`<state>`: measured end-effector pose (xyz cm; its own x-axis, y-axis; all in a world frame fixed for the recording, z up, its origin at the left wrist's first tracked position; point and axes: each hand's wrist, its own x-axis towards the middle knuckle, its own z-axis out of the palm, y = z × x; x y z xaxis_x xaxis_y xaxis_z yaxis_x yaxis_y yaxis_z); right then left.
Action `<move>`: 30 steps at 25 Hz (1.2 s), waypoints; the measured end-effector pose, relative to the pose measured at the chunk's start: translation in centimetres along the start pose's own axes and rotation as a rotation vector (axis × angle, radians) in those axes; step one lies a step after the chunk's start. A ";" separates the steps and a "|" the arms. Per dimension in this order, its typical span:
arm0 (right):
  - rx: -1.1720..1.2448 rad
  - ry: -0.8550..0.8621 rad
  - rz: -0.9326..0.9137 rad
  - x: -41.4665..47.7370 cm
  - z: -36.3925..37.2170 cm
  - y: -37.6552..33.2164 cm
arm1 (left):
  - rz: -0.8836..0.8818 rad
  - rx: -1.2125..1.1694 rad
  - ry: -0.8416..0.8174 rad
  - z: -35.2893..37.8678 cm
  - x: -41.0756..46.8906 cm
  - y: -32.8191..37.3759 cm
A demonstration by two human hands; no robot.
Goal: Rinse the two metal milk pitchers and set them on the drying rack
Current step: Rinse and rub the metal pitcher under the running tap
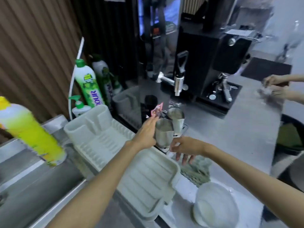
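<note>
Two metal milk pitchers stand upright on the counter behind the drying rack. The nearer pitcher has my left hand pressed around its left side. The farther pitcher stands just behind and to the right, untouched. My right hand hovers just right of the nearer pitcher's base with its fingers spread and pointing down, holding nothing. The pale plastic drying rack lies in front of the pitchers, with nothing on its ribbed tray.
A steel sink is at the lower left, with dish soap bottles behind it. A water tap and a black coffee grinder stand behind the pitchers. A green cloth and a plastic lid lie to the right. Another person's hands work at the far right.
</note>
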<state>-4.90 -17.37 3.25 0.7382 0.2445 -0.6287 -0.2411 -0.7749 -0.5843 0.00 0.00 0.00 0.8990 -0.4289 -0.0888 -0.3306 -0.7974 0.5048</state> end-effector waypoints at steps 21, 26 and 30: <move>0.642 0.132 -0.068 1.9 3.7 -1.1 | -0.282 -0.661 -0.036 -1.6 -11.6 -1.5; 0.447 -0.124 -0.220 -0.2 7.5 -8.1 | -0.507 -0.890 0.270 -4.5 -18.5 -6.8; 0.389 -0.345 -0.297 0.3 12.8 -14.7 | -0.552 -1.052 0.493 -5.7 -25.7 -9.7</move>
<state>-9.16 1.60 5.08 0.5780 0.6433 -0.5021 -0.3166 -0.3903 -0.8645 -18.24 21.16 2.32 0.9289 0.2300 -0.2901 0.2992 -0.0050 0.9542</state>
